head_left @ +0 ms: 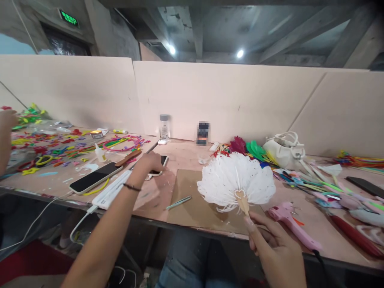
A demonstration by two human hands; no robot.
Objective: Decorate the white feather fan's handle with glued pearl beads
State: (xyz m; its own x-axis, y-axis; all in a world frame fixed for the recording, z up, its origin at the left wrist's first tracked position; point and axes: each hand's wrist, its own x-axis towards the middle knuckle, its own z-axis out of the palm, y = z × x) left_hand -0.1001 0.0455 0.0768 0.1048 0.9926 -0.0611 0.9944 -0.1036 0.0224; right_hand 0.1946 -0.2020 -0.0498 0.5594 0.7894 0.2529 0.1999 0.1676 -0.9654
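Note:
My right hand (pixel 271 244) pinches the wooden handle of a white feather hand fan (pixel 234 176). The fan is spread wide above a brown cardboard sheet (pixel 186 184), and a heart-shaped beaded trim shows where the feathers meet the handle. Stretched forward to the left, my left hand (pixel 151 162) has its fingers curled down over a dark-screened phone (pixel 164 159) on the table, partly covering it. A pair of thin pale-green tweezers or sticks (pixel 179 202) lies on the cardboard between my hands. Right of the fan rests a pink glue gun (pixel 292 224).
Another phone (pixel 96 177) and a white power bank (pixel 109 192) with a cable lie left. A small glue bottle (pixel 100 154), scissors (pixel 43 161) and colourful craft pieces spread beyond. Red-handled pliers (pixel 355 236) and a white handbag (pixel 285 150) are right. Another person's arm (pixel 4 136) enters at far left.

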